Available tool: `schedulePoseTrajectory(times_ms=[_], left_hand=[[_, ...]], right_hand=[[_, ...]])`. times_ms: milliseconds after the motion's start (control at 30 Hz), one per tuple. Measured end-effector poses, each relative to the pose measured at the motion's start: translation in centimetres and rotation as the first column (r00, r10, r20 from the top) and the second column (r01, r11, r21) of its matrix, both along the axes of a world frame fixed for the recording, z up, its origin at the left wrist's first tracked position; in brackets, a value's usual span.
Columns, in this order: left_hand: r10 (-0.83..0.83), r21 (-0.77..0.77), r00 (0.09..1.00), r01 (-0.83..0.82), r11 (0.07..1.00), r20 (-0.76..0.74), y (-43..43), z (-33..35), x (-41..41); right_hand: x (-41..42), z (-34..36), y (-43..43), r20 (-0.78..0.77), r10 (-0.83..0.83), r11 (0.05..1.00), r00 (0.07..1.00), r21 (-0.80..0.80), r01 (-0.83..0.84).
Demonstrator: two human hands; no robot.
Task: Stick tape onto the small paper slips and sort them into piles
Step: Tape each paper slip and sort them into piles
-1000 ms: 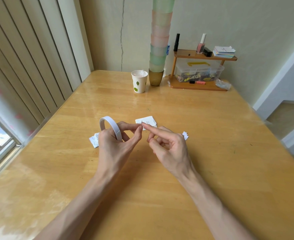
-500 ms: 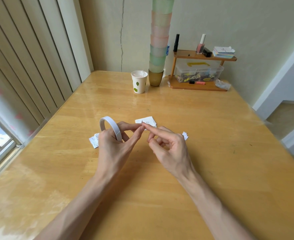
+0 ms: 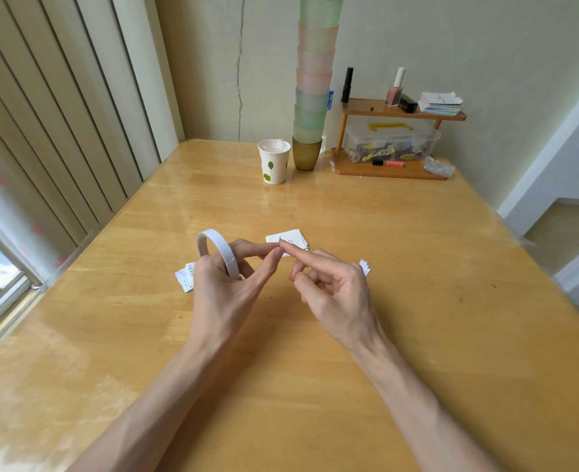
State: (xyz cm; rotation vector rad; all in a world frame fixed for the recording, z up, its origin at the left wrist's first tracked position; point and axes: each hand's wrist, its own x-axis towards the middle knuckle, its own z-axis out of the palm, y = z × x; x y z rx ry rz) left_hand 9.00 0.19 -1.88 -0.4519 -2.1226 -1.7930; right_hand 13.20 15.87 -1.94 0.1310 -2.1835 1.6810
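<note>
My left hand (image 3: 225,287) grips a thin white roll of tape (image 3: 214,247) held upright above the table, with index finger and thumb stretched right toward its loose end. My right hand (image 3: 332,287) has its index fingertip at that same spot, the other fingers curled; whether it pinches the tape end I cannot tell. A pile of small white paper slips (image 3: 291,240) lies just behind the fingertips. Another pile of slips (image 3: 185,279) sits left of my left hand, partly hidden by it. One small jagged slip (image 3: 365,267) lies right of my right hand.
On the wooden table (image 3: 417,335), a paper cup (image 3: 273,160) and a tall stack of coloured cups (image 3: 313,97) stand at the back. A small wooden shelf (image 3: 390,172) with a clear box, bottles and cards stands at the back right. Blinds hang on the left.
Almost nothing has moved; my right index fingertip has shifted slightly against my left fingertips at the tape end.
</note>
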Motion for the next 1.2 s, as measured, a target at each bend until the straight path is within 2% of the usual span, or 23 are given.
schedulePoseTrajectory(times_ms=[267, 600, 800, 1200], left_hand=[[0.003, -0.003, 1.000, -0.003, 1.000, -0.004, 0.04, 0.13, 0.11], [0.021, 0.029, 0.998, -0.023, 0.999, 0.066, 0.05, 0.16, -0.08], [-0.027, 0.037, 0.998, 0.026, 0.999, 0.049, 0.21, 0.59, 0.33], [-0.022, 0.024, 0.999, 0.021, 0.999, 0.044, -0.07, 0.34, 0.06]], right_hand=[[0.00, -0.04, -0.01, -0.006, 0.001, 1.000, 1.000, 0.005, -0.001], [-0.08, -0.02, 0.01, -0.004, 0.011, 1.000, 1.000, -0.010, -0.011], [-0.14, 0.08, 0.21, 0.005, -0.002, 1.000, 1.000, -0.023, 0.002], [-0.03, 0.09, 0.03, 0.000, 0.000, 1.000, 1.000, -0.004, 0.000]])
